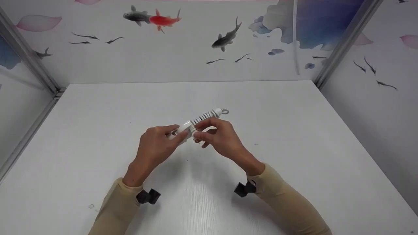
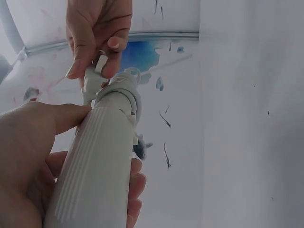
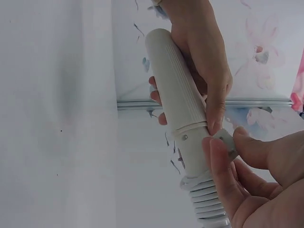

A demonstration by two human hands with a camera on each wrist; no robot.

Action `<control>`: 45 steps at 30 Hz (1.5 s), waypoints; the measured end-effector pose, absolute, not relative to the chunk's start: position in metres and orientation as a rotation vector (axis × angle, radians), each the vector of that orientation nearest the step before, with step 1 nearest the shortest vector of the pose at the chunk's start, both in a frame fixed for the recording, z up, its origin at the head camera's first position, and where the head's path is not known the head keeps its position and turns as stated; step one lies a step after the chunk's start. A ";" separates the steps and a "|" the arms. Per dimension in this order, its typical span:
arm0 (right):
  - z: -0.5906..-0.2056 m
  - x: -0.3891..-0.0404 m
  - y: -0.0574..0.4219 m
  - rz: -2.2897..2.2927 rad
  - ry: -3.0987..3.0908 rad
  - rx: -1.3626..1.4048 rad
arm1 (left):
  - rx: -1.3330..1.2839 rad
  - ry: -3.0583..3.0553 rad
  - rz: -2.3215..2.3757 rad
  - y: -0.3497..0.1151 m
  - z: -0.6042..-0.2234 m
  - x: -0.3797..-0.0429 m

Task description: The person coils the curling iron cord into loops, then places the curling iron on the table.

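My left hand (image 1: 156, 143) grips the ribbed handle of a white, wand-like tool (image 2: 102, 161), its thumb along one side and its fingers wrapped around beneath. Beyond the handle the tool narrows into a section with grey-white coils (image 3: 207, 202), and a ring-shaped loop (image 1: 225, 111) ends it. Close beside the neck, my right hand (image 1: 225, 138) pinches a small white piece (image 3: 225, 142) between thumb and fingers. Whether this piece is joined to the tool cannot be told. Both hands hold these things above the table. Fingers hide part of the neck.
A white tabletop (image 1: 277, 195) lies beneath the hands. White panels with painted fish (image 1: 165, 21) stand behind it and at the sides, joined by metal posts (image 1: 347, 45). A dark camera mount (image 1: 148, 196) sits at each wrist.
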State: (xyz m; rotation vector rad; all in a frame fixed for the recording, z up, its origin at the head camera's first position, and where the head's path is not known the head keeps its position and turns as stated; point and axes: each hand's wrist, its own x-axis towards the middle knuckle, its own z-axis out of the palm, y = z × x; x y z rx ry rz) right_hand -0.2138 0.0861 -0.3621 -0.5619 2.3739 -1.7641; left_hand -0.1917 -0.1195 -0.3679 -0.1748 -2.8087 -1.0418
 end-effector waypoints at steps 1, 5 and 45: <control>-0.364 -0.214 0.085 -1.773 2.377 -0.567 | -0.187 -2.806 -1.032 -0.119 -0.369 -0.192; -0.369 -0.215 0.082 -1.806 2.383 -0.555 | -0.223 -2.796 -0.973 -0.118 -0.374 -0.192; -0.401 -0.288 0.135 -1.436 2.572 -0.516 | -0.525 -3.075 -1.032 -0.108 -0.422 -0.282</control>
